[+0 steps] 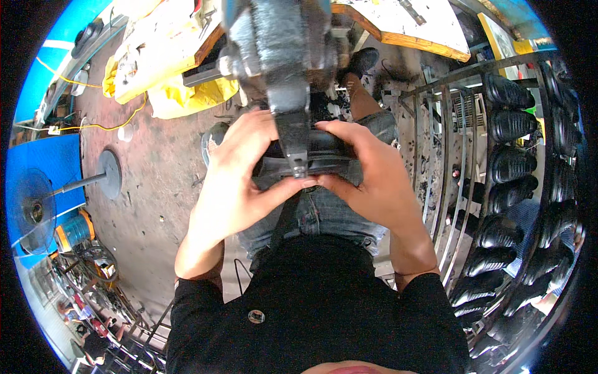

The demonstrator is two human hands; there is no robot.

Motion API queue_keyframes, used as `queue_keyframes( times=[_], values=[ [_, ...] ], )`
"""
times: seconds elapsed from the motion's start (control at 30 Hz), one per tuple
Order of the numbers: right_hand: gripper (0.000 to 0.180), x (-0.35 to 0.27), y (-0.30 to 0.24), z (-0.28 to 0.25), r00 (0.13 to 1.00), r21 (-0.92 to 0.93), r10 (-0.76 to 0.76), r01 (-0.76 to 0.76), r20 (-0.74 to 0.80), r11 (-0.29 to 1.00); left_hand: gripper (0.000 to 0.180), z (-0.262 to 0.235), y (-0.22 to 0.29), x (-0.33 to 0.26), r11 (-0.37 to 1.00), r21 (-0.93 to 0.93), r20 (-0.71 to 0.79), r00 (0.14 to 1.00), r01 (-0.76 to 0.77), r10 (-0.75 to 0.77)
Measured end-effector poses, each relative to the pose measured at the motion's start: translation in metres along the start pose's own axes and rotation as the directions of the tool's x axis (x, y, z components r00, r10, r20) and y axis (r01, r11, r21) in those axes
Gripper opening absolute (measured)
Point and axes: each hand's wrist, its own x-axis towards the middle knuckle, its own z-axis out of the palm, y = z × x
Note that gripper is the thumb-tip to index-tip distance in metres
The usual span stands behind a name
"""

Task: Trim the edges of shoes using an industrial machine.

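Note:
A black shoe (333, 149) lies crosswise between my hands, above my lap. The narrow dark nose of a sewing-type machine (283, 75) comes down in front of it and hides its middle. My left hand (233, 171) is closed around the shoe's left end, its thumb along the near edge. From the right, my right hand (377, 168) grips the other end, fingers over the far side and thumb on the near edge. Both thumb tips nearly meet just below the machine's tip. Whether the tip touches the shoe I cannot tell.
Metal racks with several black shoes (512, 163) stand on the right. Worktables with wooden edges (423, 50) flank the machine, and yellow cloth (193, 98) hangs at the left one. A pedestal fan (37, 212) stands at far left. A yellow cord crosses the floor.

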Motion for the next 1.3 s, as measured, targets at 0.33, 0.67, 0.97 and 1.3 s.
queue_keyframes(
  times=[0.33, 0.67, 0.97, 1.3],
  values=[
    [0.090, -0.008, 0.055, 0.006, 0.957, -0.062, -0.289, 0.288, -0.004, 0.956, 0.069, 0.031, -0.019, -0.018, 0.613, -0.782, -0.030, 0.976, 0.111, -0.216],
    [0.122, -0.062, 0.174, 0.034, 0.954, 0.696, 0.268, -0.283, 0.134, 0.659, 0.078, 0.078, -0.034, -0.023, 0.261, -0.961, -0.150, 0.963, -0.089, -0.223],
    [0.110, -0.054, 0.114, -0.088, 0.956, 0.191, 0.183, -0.140, -0.229, 0.972, 0.072, 0.086, -0.040, -0.043, 0.002, -0.999, -0.029, 0.862, -0.033, -0.506],
    [0.106, -0.090, 0.180, -0.038, 0.911, 0.569, 0.380, -0.231, -0.157, 0.789, 0.066, 0.077, -0.011, -0.018, 0.379, -0.925, -0.093, 0.966, 0.006, -0.243]
  ],
)
